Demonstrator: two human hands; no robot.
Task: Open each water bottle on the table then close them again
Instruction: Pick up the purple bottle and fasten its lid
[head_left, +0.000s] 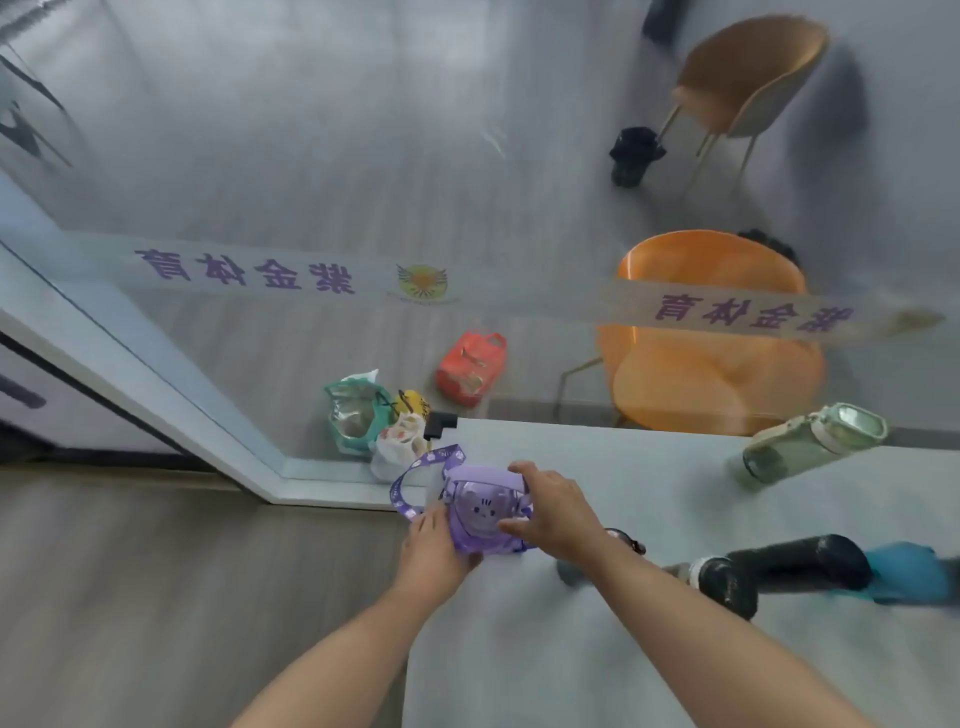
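Observation:
A small purple water bottle (480, 512) with a cat face on its lid and a purple strap (415, 480) stands near the table's left corner. My left hand (434, 545) grips its body from the left. My right hand (556, 506) wraps over the lid from the right. A pale green clear bottle (810, 439) stands at the table's far right. A black bottle (769, 569) stands at the right near side, with a blue bottle (906, 569) just behind it.
The grey table (649, 649) ends at its left edge close to the purple bottle. Beyond a glass wall sit an orange chair (711, 364), a tan chair (753, 73), a red bag (470, 369) and other bags on the floor.

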